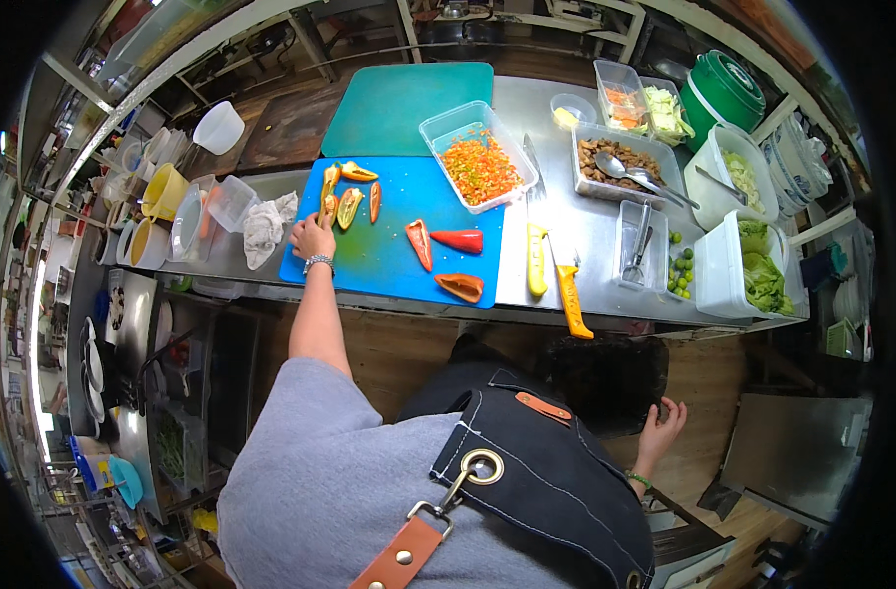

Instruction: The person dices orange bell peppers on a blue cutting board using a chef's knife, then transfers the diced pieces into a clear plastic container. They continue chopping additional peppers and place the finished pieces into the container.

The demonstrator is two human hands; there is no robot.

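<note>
At the left of the blue cutting board (389,257), my left hand (314,239) has its fingers closed on the end of a seedy pepper piece (327,206). Just beyond it lie more cut pepper pieces with pale insides, among them one pepper half (349,209) and a thin red slice (374,201). Red pepper pieces (458,240) rest on the board's right part, one of them an orange-red hollow half (461,287). Well away from the board, my right hand (664,430) hangs low at my right side, fingers apart and holding nothing.
A clear tub of diced peppers (515,187) stands on the board's far right corner, beside a green board (409,108). Two yellow-handled knives (572,299) lie right of it, one handle overhanging the edge. Food containers (620,187) crowd the right; a crumpled cloth (264,234) lies left.
</note>
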